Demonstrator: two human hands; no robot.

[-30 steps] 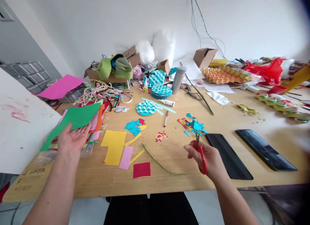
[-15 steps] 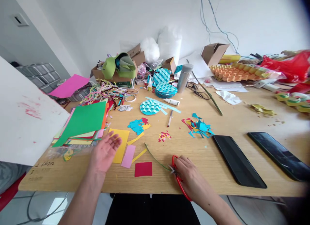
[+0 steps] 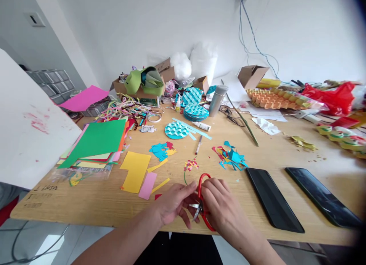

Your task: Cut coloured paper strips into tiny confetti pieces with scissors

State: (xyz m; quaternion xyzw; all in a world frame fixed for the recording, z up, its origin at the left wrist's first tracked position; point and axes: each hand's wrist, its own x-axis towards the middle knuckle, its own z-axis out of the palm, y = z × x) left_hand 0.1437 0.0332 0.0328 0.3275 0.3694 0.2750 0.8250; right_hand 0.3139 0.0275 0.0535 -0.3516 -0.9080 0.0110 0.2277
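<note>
Near the table's front edge my right hand (image 3: pixel 219 202) is closed on red-handled scissors (image 3: pixel 204 178), whose blades point left and stand slightly apart. Just left of it is my left hand (image 3: pixel 180 204), thumb and forefinger together at the lower end of a thin green stem (image 3: pixel 184 176). The stem's top reaches small red and yellow paper bits (image 3: pixel 191 165). Under my left hand a red paper piece (image 3: pixel 158 197) is mostly hidden. Further left lie a yellow sheet (image 3: pixel 135 171), a pink strip (image 3: pixel 148 185) and narrow yellow strips (image 3: pixel 160 185).
Blue fish-like cutouts (image 3: pixel 158 151) and blue and red scraps (image 3: pixel 234 157) lie beyond my hands. Two black phone-like slabs (image 3: pixel 274 200) are at the right. A green sheet (image 3: pixel 100 141) tops a paper stack at left. A grey flask (image 3: pixel 219 101) stands behind.
My left hand has moved right from above the yellow sheet to the scissors and now pinches the stem. The stem has turned more upright, and the scissors have shifted slightly left.
</note>
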